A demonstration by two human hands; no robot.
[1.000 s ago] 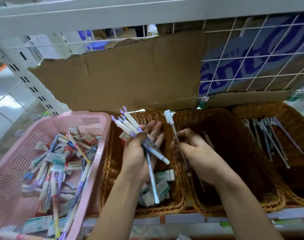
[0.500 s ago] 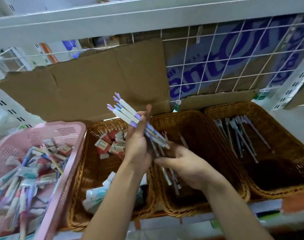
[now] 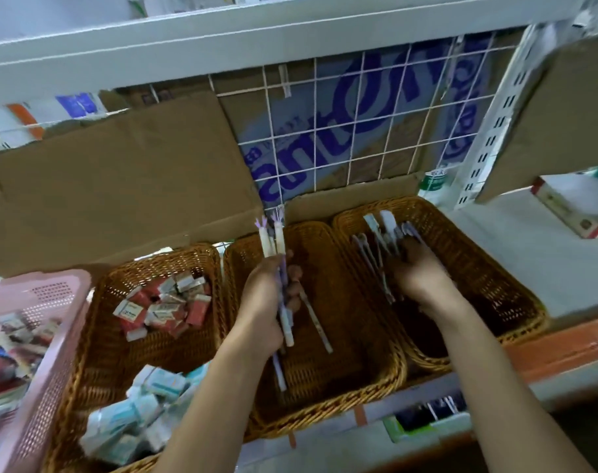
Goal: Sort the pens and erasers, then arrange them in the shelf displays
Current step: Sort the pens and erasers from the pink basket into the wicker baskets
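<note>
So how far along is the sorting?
Done: erasers sit in the left wicker basket, some pens lie in the right basket. In hand: left hand grips a purple-capped pen bundle over the middle basket; right hand is among those pens. Left: the pink basket, mixed pile.

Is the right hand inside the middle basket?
No, the right hand reaches into the right basket, among the pens lying there.
</note>
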